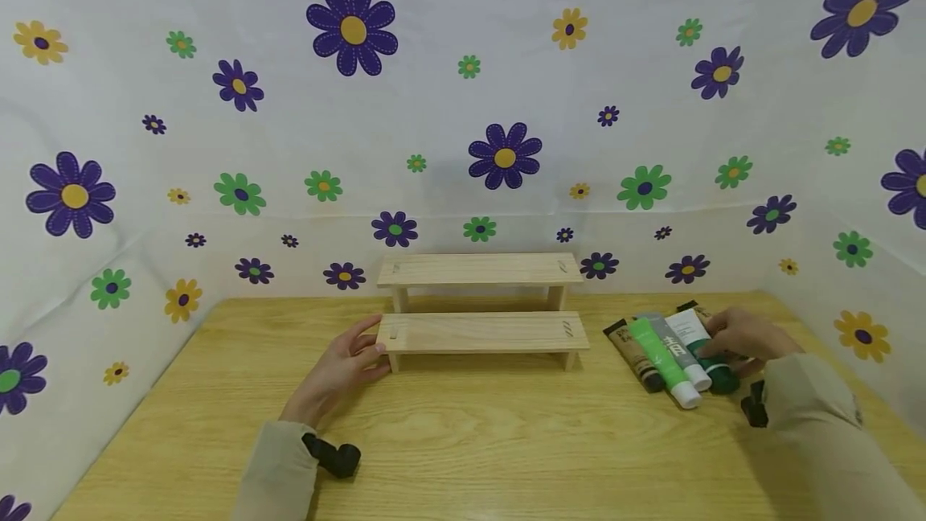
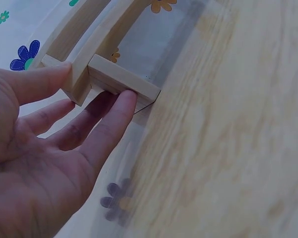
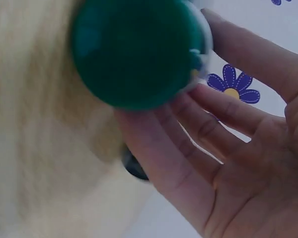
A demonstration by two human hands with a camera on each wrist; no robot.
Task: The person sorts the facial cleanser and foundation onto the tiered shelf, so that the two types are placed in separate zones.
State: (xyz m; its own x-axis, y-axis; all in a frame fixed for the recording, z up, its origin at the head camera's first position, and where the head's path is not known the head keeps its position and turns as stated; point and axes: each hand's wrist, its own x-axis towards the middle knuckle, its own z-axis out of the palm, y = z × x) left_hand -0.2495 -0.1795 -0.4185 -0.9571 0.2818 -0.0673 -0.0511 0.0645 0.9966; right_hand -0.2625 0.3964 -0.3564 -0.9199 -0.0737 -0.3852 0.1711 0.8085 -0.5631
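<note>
A two-tier wooden stand (image 1: 481,334) is on the table, its upper board behind the lower one. My left hand (image 1: 346,360) holds the left end of the lower board, thumb on the board's edge and fingers by the leg (image 2: 121,79) in the left wrist view. At the right, my right hand (image 1: 752,336) grips a white-and-green tube (image 1: 690,330), whose round green cap (image 3: 134,54) fills the top of the right wrist view. Beside that tube lie a light green tube (image 1: 657,356), a grey tube (image 1: 678,348) and a brown tube (image 1: 633,354) with a dark cap.
Another brown tube (image 1: 700,312) is partly hidden behind my right hand. The wood-grain table (image 1: 492,441) meets a white flower-print cloth (image 1: 434,111) at the back and sides. Black straps with small devices (image 1: 336,457) sit on both wrists.
</note>
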